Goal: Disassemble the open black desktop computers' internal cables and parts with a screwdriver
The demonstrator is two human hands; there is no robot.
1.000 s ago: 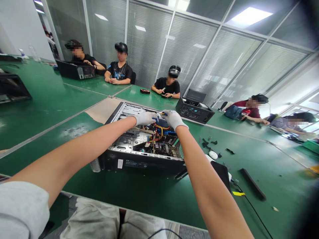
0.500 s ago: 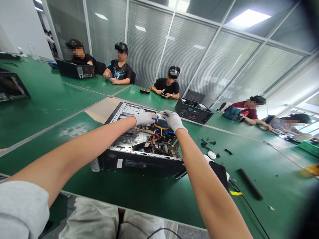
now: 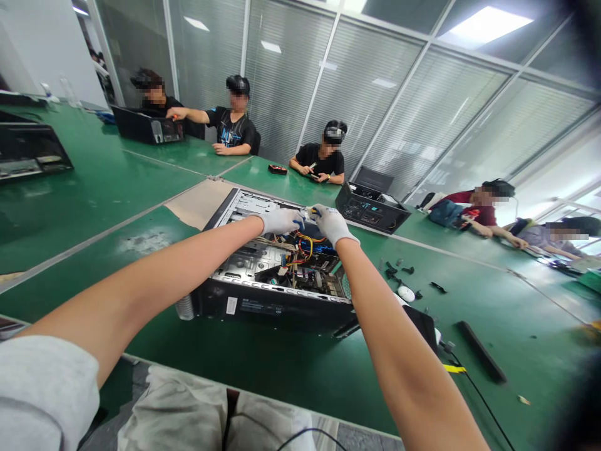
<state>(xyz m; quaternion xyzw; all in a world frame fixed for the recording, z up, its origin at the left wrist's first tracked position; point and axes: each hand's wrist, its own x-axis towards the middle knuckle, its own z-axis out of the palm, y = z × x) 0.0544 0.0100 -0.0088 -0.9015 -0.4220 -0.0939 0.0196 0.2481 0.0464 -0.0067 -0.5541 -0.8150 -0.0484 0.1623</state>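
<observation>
White-gloved L hand [image 3: 283, 222] & R hand [image 3: 331, 223] over black metal PC case [image 3: 300, 307], mid-frame; can't tell grips. Prob. wiring step; next: steady pinch.

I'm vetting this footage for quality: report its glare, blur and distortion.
Head view: ceiling light glares white. Head view: lower-right corner dark, blurred. Head view: wide-angle stretch, glass partition slanting. Head view: left hand and right hand legible, detail between them too small to tell.

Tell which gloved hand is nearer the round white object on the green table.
Right: the white-gloved right hand is beyond and left of the white object; the white-gloved left hand is farther left.
</observation>
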